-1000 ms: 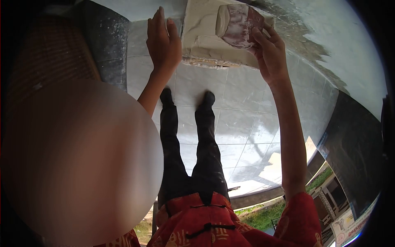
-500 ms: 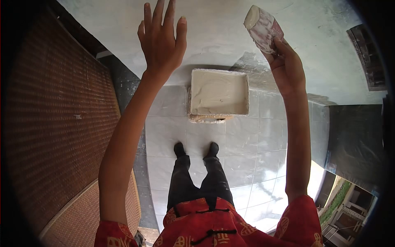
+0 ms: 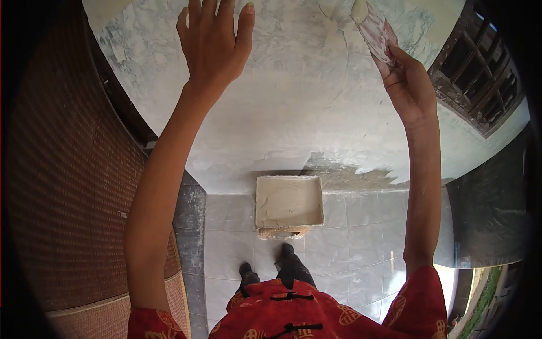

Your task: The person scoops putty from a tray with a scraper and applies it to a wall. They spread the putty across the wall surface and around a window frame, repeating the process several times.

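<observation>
My right hand (image 3: 413,85) grips a flat putty scraper (image 3: 377,35), smeared with white putty and a reddish patch showing near the thumb. A pale lump of putty sits at its upper end, close to the wall (image 3: 282,124). My left hand (image 3: 213,42) is raised before the wall at the upper left, fingers spread and holding nothing, their tips partly cut off by the frame's top edge. Below the hands, a rectangular tray (image 3: 322,200) full of cream-coloured putty rests on a putty-crusted support (image 3: 282,233) against the wall's foot.
Patchy grey and white plaster covers the wall, with a darker bare strip near its base. At the upper right is a dark wooden window grille (image 3: 480,62). A woven bamboo panel (image 3: 90,214) stands along the left. Grey tiles (image 3: 333,248) make up the floor.
The view has tilted up toward the wall, and my feet have stepped nearer the tray. Both hands remain raised, the right with the scraper slightly further right.
</observation>
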`<state>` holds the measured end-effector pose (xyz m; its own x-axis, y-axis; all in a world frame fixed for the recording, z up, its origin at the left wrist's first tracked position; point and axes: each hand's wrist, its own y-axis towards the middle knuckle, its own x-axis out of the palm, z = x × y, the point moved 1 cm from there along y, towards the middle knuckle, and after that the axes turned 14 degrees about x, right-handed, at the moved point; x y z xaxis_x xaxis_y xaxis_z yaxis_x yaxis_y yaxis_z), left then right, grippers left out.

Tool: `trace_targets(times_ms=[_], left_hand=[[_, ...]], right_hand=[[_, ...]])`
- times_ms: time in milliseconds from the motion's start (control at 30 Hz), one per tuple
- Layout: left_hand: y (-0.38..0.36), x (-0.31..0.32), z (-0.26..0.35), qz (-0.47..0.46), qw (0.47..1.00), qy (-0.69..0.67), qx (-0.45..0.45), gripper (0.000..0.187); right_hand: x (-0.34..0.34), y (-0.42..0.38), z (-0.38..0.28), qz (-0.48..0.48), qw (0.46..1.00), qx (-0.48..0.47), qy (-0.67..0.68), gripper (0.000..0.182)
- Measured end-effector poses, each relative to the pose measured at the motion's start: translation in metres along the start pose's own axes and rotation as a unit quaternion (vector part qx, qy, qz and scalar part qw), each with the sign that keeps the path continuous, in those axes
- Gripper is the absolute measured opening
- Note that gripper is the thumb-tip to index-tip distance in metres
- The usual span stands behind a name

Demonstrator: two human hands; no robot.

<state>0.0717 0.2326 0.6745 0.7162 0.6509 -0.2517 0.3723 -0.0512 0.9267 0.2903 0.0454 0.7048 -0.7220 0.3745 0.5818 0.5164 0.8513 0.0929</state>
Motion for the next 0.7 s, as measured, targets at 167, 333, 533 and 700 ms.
trace_targets(times_ms=[167,333,533,700], left_hand=[[0.073,-0.001,0.002,0.057,0.996,0.051,0.036,0.059],[0.127,-0.006,-0.005,0.11,0.989,0.081,0.059,0.057],[0.169,-0.005,-0.026,0.144,0.981,0.095,0.086,0.056],[0.194,0.003,-0.044,0.168,0.977,0.085,0.104,0.056]], right_hand=[[0.007,0.023,-0.065,-0.049,0.997,-0.06,-0.02,0.023],[-0.009,0.084,-0.133,-0.134,0.989,-0.063,0.002,0.021],[0.008,0.116,-0.18,-0.194,0.975,-0.104,-0.014,0.023],[0.028,0.124,-0.194,-0.184,0.973,-0.136,-0.018,0.022]])
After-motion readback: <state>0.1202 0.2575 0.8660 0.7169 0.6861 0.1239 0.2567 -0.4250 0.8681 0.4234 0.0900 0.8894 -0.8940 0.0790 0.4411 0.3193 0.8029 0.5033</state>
